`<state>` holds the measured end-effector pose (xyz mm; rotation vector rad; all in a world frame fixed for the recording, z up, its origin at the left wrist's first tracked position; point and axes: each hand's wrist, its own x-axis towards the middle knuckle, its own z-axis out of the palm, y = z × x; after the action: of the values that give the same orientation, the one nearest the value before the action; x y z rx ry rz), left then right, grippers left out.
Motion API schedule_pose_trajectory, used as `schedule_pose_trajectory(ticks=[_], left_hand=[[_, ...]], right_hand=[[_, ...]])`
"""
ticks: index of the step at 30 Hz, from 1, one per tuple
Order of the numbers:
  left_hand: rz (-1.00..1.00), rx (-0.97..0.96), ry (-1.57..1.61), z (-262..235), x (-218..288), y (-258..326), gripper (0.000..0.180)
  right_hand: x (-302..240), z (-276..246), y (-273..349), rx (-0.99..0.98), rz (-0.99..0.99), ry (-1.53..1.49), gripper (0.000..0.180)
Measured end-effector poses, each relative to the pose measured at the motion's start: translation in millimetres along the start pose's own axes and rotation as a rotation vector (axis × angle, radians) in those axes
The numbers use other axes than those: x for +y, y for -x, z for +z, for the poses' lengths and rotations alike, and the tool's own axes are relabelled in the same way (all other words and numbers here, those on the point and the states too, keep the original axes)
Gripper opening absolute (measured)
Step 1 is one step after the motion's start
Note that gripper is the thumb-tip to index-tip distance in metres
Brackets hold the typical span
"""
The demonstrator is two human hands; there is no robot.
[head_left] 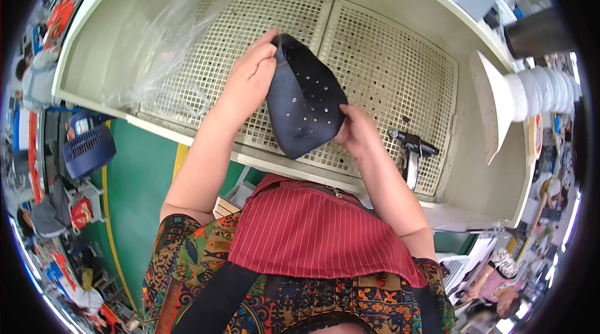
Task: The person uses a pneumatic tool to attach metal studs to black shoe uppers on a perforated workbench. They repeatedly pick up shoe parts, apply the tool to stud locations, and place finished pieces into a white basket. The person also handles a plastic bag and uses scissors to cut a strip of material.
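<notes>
Between my two hands is a dark navy-black sheet-like piece (286, 106), bent into an open, pouch-like curve and dotted with several small round metal eyelets or holes. My left hand (251, 78) grips its upper left edge, fingers along the outside. On the lower right edge, my right hand (357, 129) pinches it, thumb at the rim. The piece is held above a cream perforated grid (390, 84). To the right of my right hand, a black and silver spray-gun-like tool (414, 145) lies on the grid.
A pale high-walled tray (112, 40) surrounds the grid. Clear plastic film (169, 40) lies along its left side. A white funnel-shaped hood on a ribbed hose (540, 90) stands at the right. Beyond the tray at left is a blue fan (89, 149); other people are farther off.
</notes>
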<state>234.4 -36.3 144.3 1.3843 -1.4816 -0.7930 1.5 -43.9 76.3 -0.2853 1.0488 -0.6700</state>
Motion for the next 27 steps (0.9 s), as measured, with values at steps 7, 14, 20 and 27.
schedule_pose_trajectory(ticks=[7,14,20,27], left_hand=[[-0.078,-0.197,0.010,28,-6,-24,0.024],[-0.168,-0.248,0.113,22,-2,-22,0.030],[-0.160,-0.262,0.122,17,-4,-21,0.033],[-0.227,-0.307,-0.037,32,9,-38,0.041]], right_hand=[[-11,-46,48,0.117,-0.267,0.598,0.038],[-34,-135,123,0.942,-0.633,1.597,0.031],[-19,-175,112,0.612,-0.206,0.937,0.043],[-20,-148,102,0.379,-0.299,0.223,0.048]])
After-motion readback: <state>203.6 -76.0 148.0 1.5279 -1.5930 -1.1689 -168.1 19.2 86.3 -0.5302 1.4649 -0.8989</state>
